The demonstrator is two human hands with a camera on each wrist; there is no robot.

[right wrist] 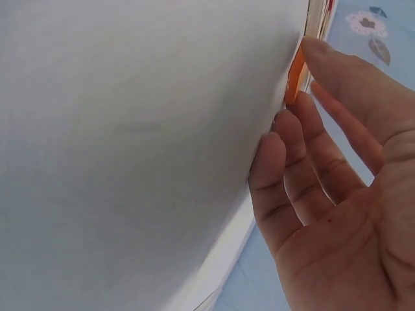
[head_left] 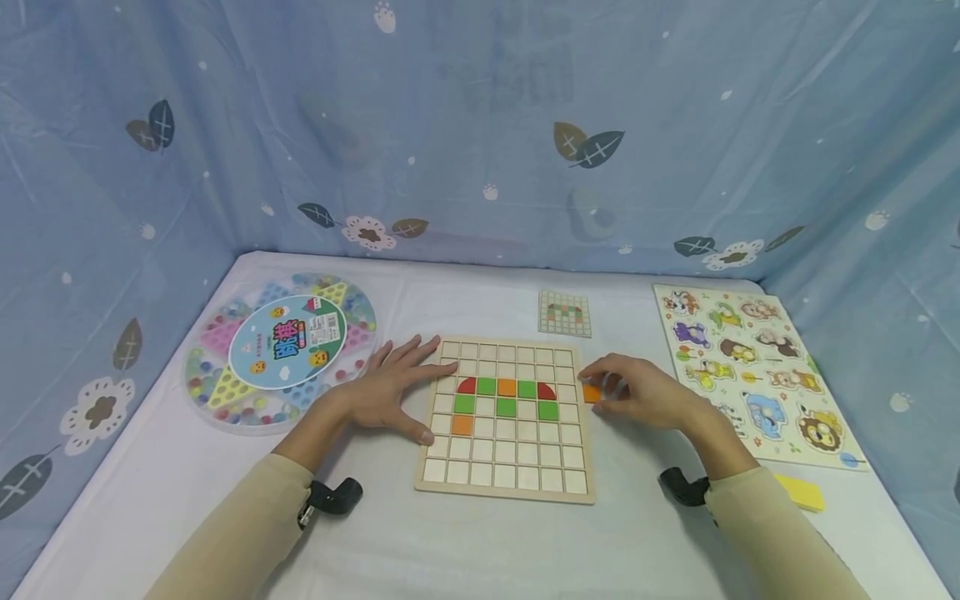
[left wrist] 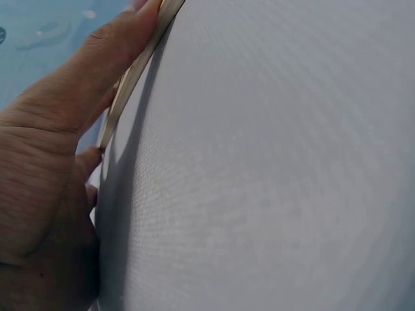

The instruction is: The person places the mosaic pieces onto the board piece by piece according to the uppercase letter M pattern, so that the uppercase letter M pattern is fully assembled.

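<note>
A wooden grid board (head_left: 504, 497) lies on the table, its upper middle filled with red rounded-corner tiles (head_left: 467, 386), several green square tiles (head_left: 506, 407) and two orange square tiles (head_left: 462, 425). My left hand (head_left: 393, 387) rests with fingers spread along the board's left edge, thumb and fingertips on the frame. At the right edge, my right hand (head_left: 641, 392) pinches a loose orange square tile (head_left: 592, 393) between thumb and fingers. From the right wrist view, that orange tile (right wrist: 296, 74) shows edge-on, low beside the board.
Behind the board lies a small pattern card (head_left: 565, 313). To the left is a round Chinese checkers set (head_left: 352, 337) with colored marbles. An animal puzzle board (head_left: 750, 379) lies at the right, a yellow block (head_left: 801, 492) near it. Blue curtains (head_left: 480, 125) surround the table.
</note>
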